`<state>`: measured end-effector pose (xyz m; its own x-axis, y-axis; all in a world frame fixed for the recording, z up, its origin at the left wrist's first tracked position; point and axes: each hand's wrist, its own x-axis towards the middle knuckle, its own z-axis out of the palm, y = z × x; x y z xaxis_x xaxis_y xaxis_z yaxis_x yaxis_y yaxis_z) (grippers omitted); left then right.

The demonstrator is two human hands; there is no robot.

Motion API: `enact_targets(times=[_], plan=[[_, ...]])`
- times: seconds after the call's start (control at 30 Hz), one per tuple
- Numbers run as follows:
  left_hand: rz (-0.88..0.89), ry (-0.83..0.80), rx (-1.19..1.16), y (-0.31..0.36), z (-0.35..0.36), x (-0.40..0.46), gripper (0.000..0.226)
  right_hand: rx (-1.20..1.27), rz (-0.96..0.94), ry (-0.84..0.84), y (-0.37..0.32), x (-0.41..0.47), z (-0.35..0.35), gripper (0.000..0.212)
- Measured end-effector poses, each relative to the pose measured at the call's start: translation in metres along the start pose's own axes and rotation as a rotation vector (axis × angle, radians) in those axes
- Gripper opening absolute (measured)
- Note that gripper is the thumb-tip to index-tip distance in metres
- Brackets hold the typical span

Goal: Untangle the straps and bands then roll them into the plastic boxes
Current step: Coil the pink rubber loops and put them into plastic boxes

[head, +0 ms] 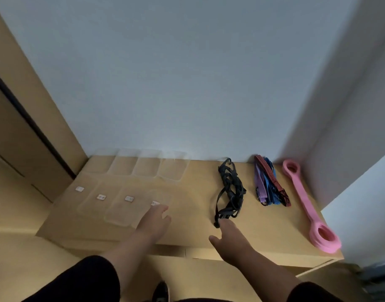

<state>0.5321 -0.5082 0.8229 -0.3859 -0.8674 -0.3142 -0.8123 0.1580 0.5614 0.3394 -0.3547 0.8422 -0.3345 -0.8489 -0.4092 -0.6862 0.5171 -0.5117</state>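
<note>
The tangled black straps (229, 191) lie in the middle right of the frame on the tan table (193, 227). The right hand (229, 238) is open, one finger touching their near end. The left hand (155, 221) is open, holding nothing, at the clear plastic boxes (130, 192). Farther right lie colored bands (271, 182) and a pink band (307, 203).

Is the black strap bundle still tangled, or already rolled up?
Still tangled. The black strap bundle lies loose on the wooden top, loops crossing unevenly, outside the plastic boxes. The right hand reaches its near end.
</note>
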Motion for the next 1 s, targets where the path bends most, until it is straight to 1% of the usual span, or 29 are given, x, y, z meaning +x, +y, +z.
enact_targets(times=[0.13,0.27,0.37,0.5,0.67,0.77,0.83,0.93,1.0], plan=[[0.032,-0.034,0.069,-0.019,0.001,-0.003,0.047,-0.066,-0.017,-0.021,-0.018,0.012,0.003,0.057],[0.029,-0.113,0.305,-0.049,0.004,0.001,0.051,-0.108,-0.030,-0.070,-0.041,0.029,0.015,0.065],[0.051,-0.140,0.407,-0.070,-0.003,0.011,0.051,-0.130,-0.041,-0.095,-0.061,0.047,0.027,0.067],[0.146,-0.187,0.539,-0.096,-0.005,0.026,0.054,-0.167,-0.040,-0.129,-0.089,0.074,0.044,0.068],[0.300,-0.358,0.685,-0.114,0.005,0.045,0.061,-0.236,-0.046,-0.147,-0.114,0.104,0.074,0.066],[0.392,-0.424,0.713,-0.121,0.009,0.054,0.062,-0.303,-0.040,-0.190,-0.118,0.116,0.093,0.069],[0.442,-0.430,0.689,-0.124,0.009,0.060,0.062,-0.365,-0.042,-0.230,-0.117,0.121,0.103,0.070],[0.567,-0.421,0.667,-0.124,0.009,0.068,0.060,-0.505,-0.071,-0.300,-0.115,0.122,0.115,0.069],[0.625,-0.427,0.655,-0.124,0.013,0.073,0.057,-0.566,-0.077,-0.320,-0.111,0.121,0.121,0.069]])
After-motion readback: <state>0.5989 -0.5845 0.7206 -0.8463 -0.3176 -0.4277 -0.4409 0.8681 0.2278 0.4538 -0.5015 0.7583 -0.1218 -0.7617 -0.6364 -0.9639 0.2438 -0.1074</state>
